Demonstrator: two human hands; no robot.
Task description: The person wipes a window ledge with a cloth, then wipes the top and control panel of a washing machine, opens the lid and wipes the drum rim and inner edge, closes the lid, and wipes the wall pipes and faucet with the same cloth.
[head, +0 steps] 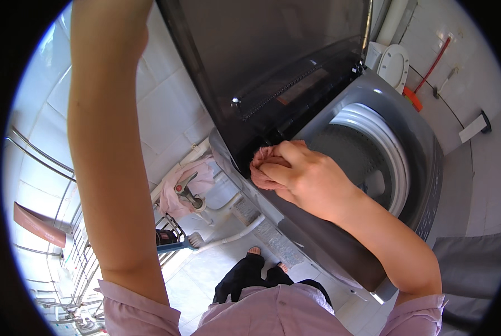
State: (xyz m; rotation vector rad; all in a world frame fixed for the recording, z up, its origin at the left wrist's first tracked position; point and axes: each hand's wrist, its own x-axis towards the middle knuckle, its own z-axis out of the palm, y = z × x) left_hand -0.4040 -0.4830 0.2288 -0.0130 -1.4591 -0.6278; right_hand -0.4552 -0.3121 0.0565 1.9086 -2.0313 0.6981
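Note:
My right hand (pixel 311 174) grips a bunched pinkish cloth (pixel 259 171). The cloth rests at the hinge-side corner of a dark top-loading washing machine (pixel 326 243), near the foot of its raised lid (pixel 250 46). Just beyond my knuckles, the round opening shows a perforated metal drum (pixel 347 147) with a pale rim. My left forearm reaches up along the left side and passes the top edge of the picture, so my left hand is out of view. Fingers and cloth hide the surface directly beneath them.
A lever tap (pixel 187 195) with a light pink cloth (pixel 170 201) behind it stands left of the machine. Below are a white pipe (pixel 233 237), a brush (pixel 193 241) and a wire rack (pixel 82 260). At the far right are a toilet (pixel 393 65) and a red-handled tool (pixel 433 65).

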